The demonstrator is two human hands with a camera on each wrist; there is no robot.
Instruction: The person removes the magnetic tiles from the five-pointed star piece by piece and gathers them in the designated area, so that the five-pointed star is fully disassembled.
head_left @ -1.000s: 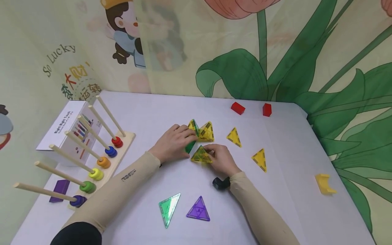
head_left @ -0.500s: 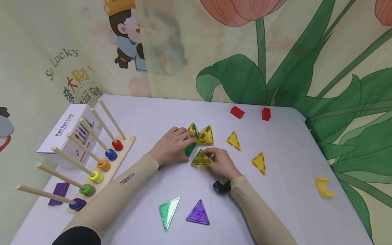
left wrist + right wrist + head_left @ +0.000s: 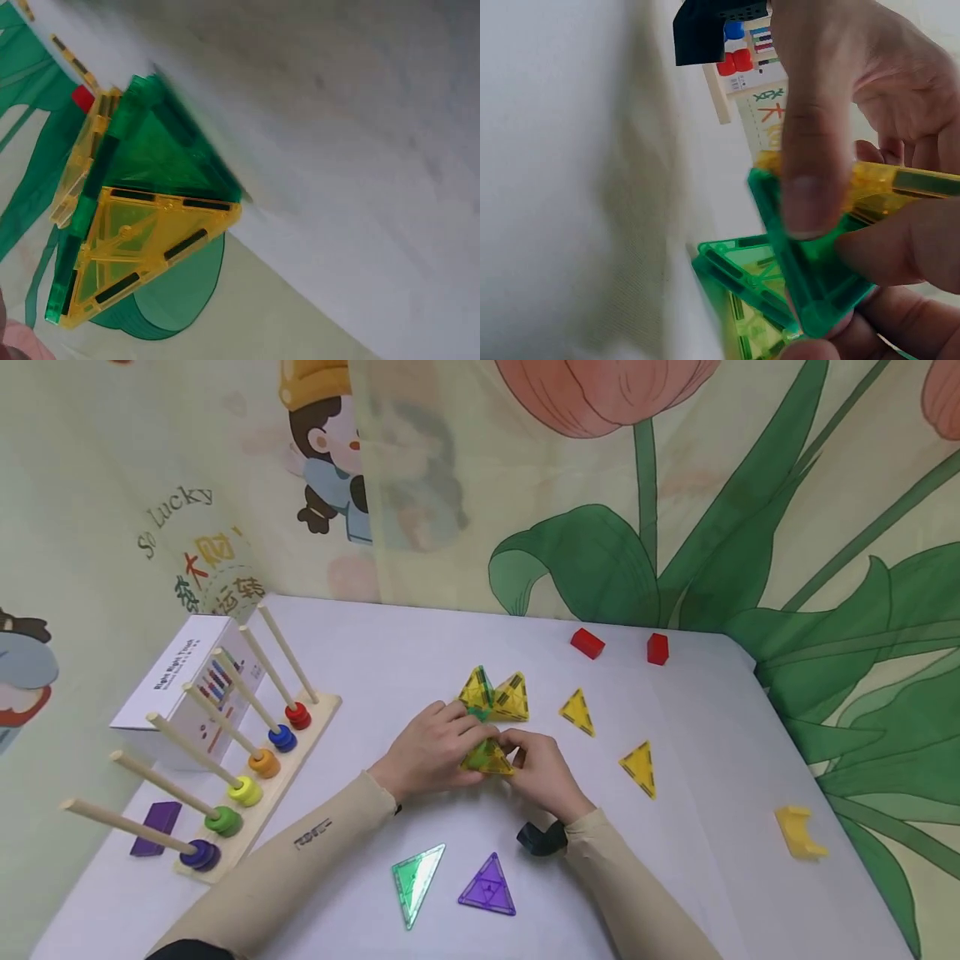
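Both hands meet at a joined piece of magnetic tiles, a yellow triangle (image 3: 495,763) with a green triangle (image 3: 821,296) against it. My left hand (image 3: 431,747) comes from the left and grips the piece, its thumb lying on the green face in the right wrist view. From the right, my right hand (image 3: 543,772) pinches the same piece at its edge. Just behind stands a built group of green and yellow tiles, with a yellow tile (image 3: 513,698) leaning at its right. The left wrist view shows this group's green triangle (image 3: 161,154) and yellow triangle (image 3: 142,244) close up.
Two loose yellow triangles (image 3: 577,712) lie to the right. A pale green triangle (image 3: 417,881) and a purple triangle (image 3: 487,887) lie in front. At left are a wooden peg rack (image 3: 322,714) and a white box (image 3: 180,664). Red blocks (image 3: 587,643) sit behind, a yellow block (image 3: 798,832) far right.
My left hand has left the standing green tile and moved toward the viewer and right, onto the yellow-green piece in my right hand. The head view has shifted slightly.
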